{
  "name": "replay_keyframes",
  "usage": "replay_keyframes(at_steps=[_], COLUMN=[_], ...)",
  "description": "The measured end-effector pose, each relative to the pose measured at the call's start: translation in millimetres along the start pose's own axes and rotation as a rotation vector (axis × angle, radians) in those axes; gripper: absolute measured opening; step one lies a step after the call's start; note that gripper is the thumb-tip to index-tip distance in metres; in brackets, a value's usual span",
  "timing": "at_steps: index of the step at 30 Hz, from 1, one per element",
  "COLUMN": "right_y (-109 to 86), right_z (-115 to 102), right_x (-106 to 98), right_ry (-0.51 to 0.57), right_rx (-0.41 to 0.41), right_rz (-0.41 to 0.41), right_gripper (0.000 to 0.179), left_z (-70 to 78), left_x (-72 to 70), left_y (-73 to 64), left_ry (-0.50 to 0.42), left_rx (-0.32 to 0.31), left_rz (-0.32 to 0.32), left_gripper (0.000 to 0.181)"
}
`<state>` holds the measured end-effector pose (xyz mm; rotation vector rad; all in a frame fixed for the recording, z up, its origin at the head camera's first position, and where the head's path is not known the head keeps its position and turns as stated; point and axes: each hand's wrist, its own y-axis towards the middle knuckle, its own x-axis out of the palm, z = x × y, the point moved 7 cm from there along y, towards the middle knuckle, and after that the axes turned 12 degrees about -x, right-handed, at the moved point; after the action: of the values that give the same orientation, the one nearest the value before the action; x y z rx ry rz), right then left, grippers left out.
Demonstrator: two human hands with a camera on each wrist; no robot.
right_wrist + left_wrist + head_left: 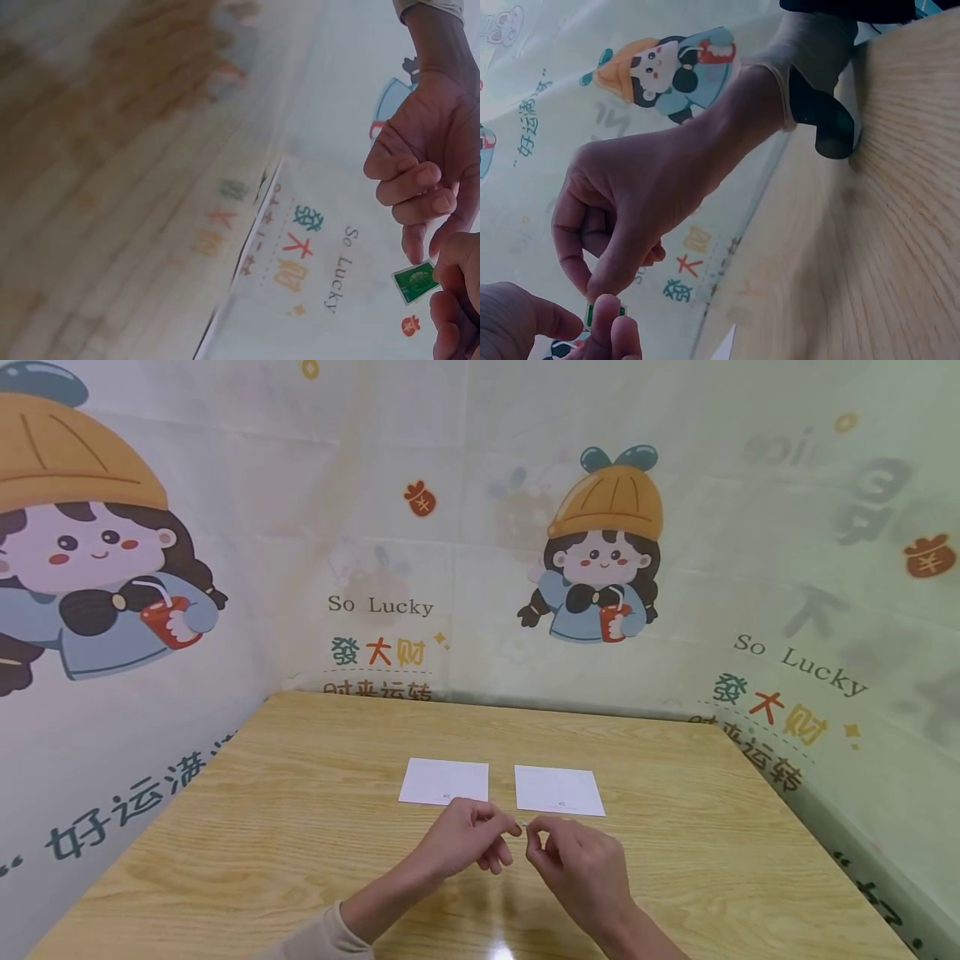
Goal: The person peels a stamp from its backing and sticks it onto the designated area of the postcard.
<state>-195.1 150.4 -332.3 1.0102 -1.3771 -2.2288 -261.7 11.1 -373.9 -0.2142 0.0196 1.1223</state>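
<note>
1. Pinching a small green slip (415, 282), both hands meet in front of the person, just above the surface (315, 843) as the head view shows it.
2. Left hand (465, 837): thumb and forefinger brought together at one edge of the slip; remaining fingers bent loosely below. Pale sleeve (326, 935) at the wrist.
3. Right hand (581, 860): thumb and forefinger clamped on the slip at the side facing it; other fingers folded in. Fingertips of the two hands nearly touching, slip between them.
4. Slip: rectangular, stamp-like, pale border round a green face, a lighter oval mark on it. Clearest from the right wrist; from the left wrist mostly behind fingers; only a speck from the head.
5. Two white cards, a left card (438, 779) and a right card (558, 790), lie flat side by side, a gap between them, beyond the hands. Each bears a small dark mark by its near edge. Left hand overlaps a near corner of the left card in the head view.
6. Surface: light wood grain. Behind it, a pale cloth (480, 410) printed with cartoon figures in orange hats, red pouches, and "So Lucky" lettering.
</note>
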Motion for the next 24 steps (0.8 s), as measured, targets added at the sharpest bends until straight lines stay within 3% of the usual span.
replay_keyframes(at_steps=[9, 24], right_y=[-0.9, -0.1], right_z=[-5.2, -7.5], right_x=[1.8, 5.2], right_ry=[0.038, 0.086], right_rx=[-0.024, -0.003], right_rz=[-0.002, -0.031], right_gripper=[0.024, 0.029], left_z=[-1.6, -1.5], left_x=[2.7, 4.2], left_y=[-3.4, -6.6], left_ry=[-0.076, -0.059], left_rx=[-0.014, 0.046], left_rz=[-0.021, -0.012], left_gripper=[0.024, 0.02])
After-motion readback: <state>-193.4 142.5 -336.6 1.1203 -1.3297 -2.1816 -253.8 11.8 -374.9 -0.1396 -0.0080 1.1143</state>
